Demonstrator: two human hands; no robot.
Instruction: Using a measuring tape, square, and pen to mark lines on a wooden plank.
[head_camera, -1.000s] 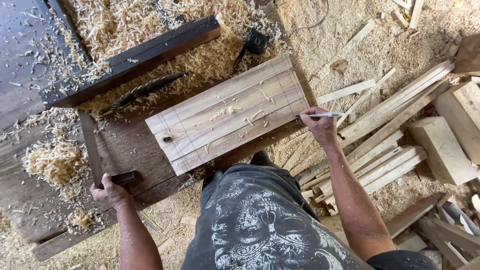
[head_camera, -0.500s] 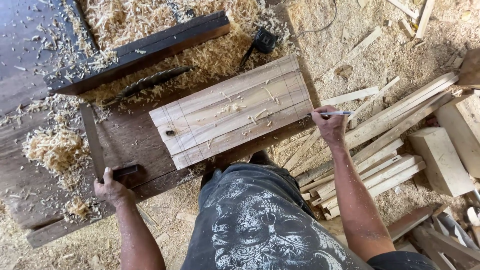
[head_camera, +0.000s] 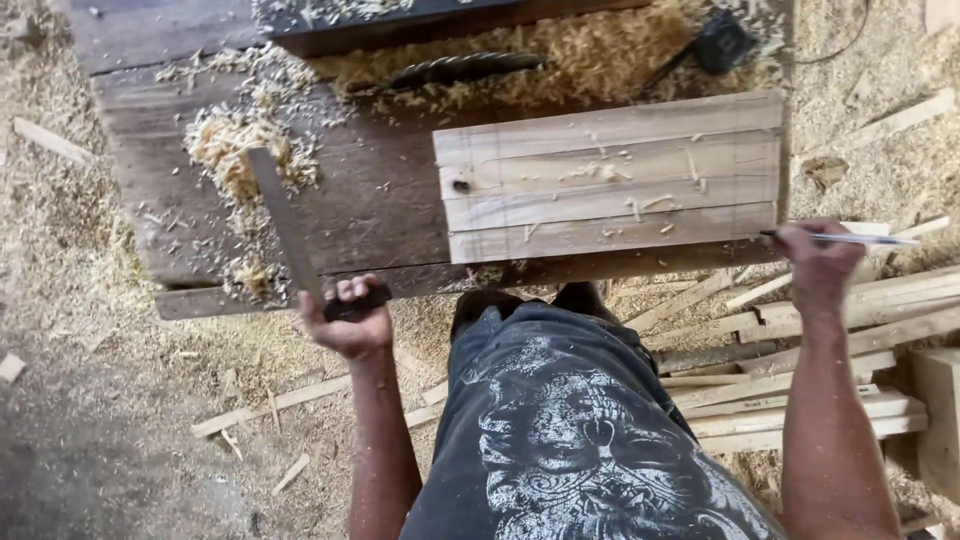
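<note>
- Two bare hands are in view, one at each side of the person's dark printed shirt (head_camera: 580, 440).
- Left hand (head_camera: 348, 318): curled tight into a fist around the dark handle of a square (head_camera: 290, 232) at the near edge of the bench (head_camera: 380, 190). The fingers wrap fully over the handle, with no gap showing.
- From that grip the square's long thin blade runs up and away across the dark bench top, ending beside a heap of pale shavings (head_camera: 225, 150).
- Right hand (head_camera: 818, 262): closed in a pinch on a pen (head_camera: 850, 238), held roughly level, its pale barrel sticking out to the right past the knuckles and a dark end showing to the left of the fingers.
- This hand hovers just off the near right corner of the board (head_camera: 610, 175); whether it touches the wood cannot be told.
- Board: pale, made of several strips side by side, lying flat on the bench, with a few curls of shaving on it and a small dark knot near its left end.
- Well apart from both hands, at the far side of the bench, lie a dark beam (head_camera: 420, 15) and a dark twisted bar (head_camera: 460, 68) amid sawdust.
- Pale wood strips (head_camera: 790, 390) lie stacked on the ground under the right forearm.
</note>
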